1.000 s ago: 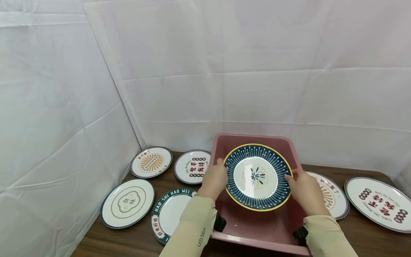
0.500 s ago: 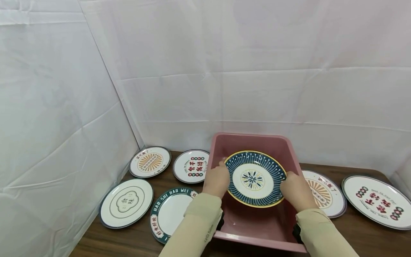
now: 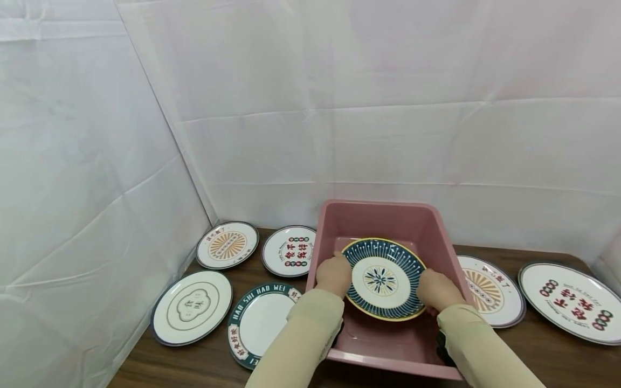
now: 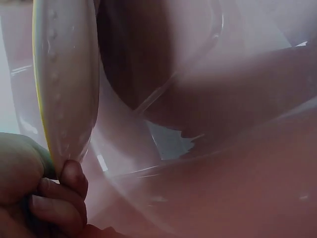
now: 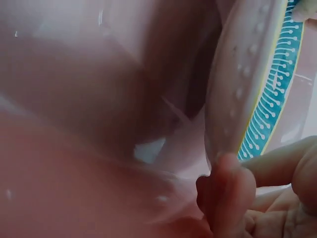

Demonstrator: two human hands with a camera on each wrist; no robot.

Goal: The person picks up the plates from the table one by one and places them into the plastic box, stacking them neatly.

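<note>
Between both hands is a round plate [image 3: 380, 283] with a dark blue patterned border, a yellow rim and a flower motif at its centre. The left hand [image 3: 335, 276] grips its left edge, and the right hand [image 3: 438, 291] grips the right edge. Inside the pink plastic basin [image 3: 383, 347], the plate hangs over the floor, a shadow below it. The left wrist view shows the white underside of the plate [image 4: 67, 84] with curled fingers [image 4: 64, 203] under the rim. In the right wrist view, fingertips [image 5: 230, 183] curl beneath the plate's edge.
Several printed plates lie on the dark wooden table [image 3: 160, 369]. Left of the basin are a green-rimmed plate [image 3: 264, 323], a plate with a grey emblem [image 3: 191, 307] and others behind. To the right lie a sunburst plate [image 3: 490, 293] and a red-lettered plate [image 3: 572, 304]. White cloth [image 3: 388, 108] hangs behind.
Both hands have lowered the blue-bordered plate deeper into the basin, and it looks smaller in the head view. The hands have moved closer together. Basin and other plates stay put.
</note>
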